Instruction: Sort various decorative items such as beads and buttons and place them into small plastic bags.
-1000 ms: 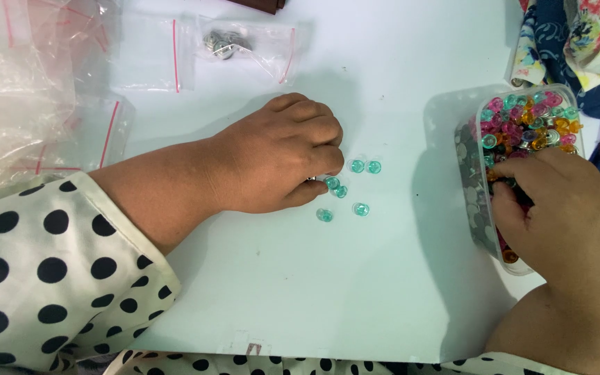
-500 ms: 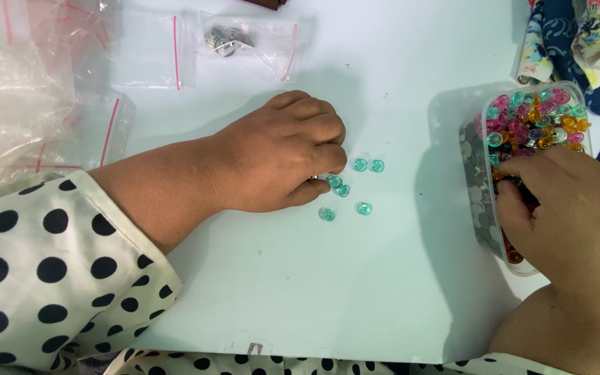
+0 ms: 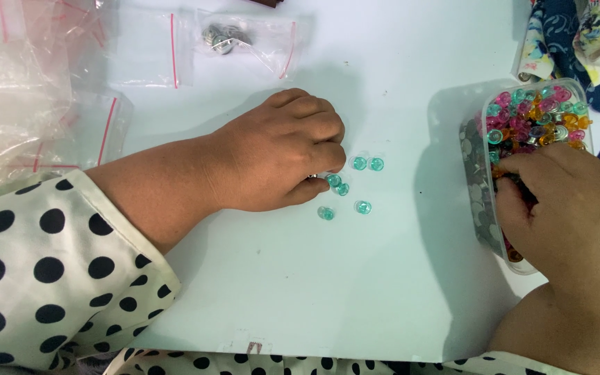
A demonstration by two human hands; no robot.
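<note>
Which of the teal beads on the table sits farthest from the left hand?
The bead at the right of the upper pair, farthest right of the loose group and well clear of the left hand; two others touch its fingertips.

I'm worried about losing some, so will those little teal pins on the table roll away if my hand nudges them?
The teal pins look small and light, so a nudge would probably scatter them. Their rounded heads may roll in short curves on the smooth white table.
</note>
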